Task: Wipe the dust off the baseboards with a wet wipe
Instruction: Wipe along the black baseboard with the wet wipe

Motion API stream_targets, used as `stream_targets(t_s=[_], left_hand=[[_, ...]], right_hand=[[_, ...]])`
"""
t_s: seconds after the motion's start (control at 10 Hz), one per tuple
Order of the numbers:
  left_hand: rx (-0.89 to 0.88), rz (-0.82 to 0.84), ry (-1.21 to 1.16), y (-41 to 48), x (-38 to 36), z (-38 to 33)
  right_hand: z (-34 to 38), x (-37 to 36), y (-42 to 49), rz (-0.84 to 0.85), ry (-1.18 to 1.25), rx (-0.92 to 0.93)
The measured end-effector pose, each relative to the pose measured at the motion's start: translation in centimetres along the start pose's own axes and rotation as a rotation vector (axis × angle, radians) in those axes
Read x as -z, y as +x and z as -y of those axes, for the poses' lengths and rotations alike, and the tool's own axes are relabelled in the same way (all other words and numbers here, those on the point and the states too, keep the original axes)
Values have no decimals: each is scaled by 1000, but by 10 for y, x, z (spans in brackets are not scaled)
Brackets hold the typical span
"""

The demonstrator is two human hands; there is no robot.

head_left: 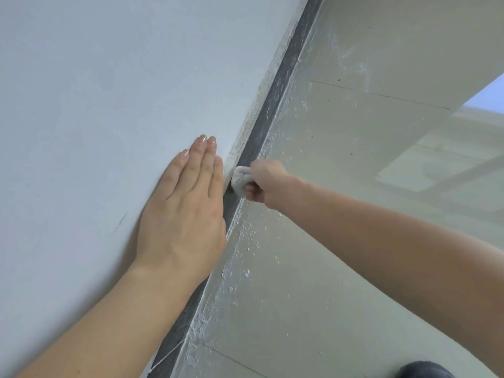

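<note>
A dark grey baseboard (283,75) runs diagonally from the bottom left to the top right, between the pale wall and the floor. White dust and flecks lie on it and along its lower edge. My right hand (266,184) is shut on a bunched white wet wipe (240,180) and presses it against the baseboard at mid-frame. My left hand (182,211) lies flat on the wall just left of the wipe, fingers straight and together, holding nothing. It covers part of the baseboard below the wipe.
The pale wall (95,91) fills the left half. A light tiled floor (341,132) with white specks near the baseboard fills the right. A bright sunlit patch (436,154) lies at the far right. A dark rounded object (424,371) shows at the bottom right edge.
</note>
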State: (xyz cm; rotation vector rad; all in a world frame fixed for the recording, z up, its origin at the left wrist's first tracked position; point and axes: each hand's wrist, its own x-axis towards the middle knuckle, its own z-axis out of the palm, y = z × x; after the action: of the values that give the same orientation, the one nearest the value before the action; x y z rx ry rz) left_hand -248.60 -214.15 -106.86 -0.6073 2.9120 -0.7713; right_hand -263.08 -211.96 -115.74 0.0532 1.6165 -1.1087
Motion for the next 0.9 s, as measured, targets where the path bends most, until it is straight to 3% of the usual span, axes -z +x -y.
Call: stream_targets(t_s=[0.1, 0.2, 0.3, 0.5, 0.7, 0.9], left_hand=[[-29, 22, -56, 2, 5, 1], [-51, 100, -50, 5, 13, 3], [-66, 168, -49, 16, 20, 3], [-64, 199, 51, 87, 38, 0], [-72, 205, 96, 136, 40, -1], [-90, 184, 173, 148, 27, -6]], right_hand=[[53, 21, 7, -120, -144, 103], [77, 52, -8, -264, -81, 152], [77, 65, -28, -286, -142, 124], [66, 59, -42, 17, -400, -9], [22, 22, -11, 268, -249, -158], [66, 48, 26, 293, 131, -172]])
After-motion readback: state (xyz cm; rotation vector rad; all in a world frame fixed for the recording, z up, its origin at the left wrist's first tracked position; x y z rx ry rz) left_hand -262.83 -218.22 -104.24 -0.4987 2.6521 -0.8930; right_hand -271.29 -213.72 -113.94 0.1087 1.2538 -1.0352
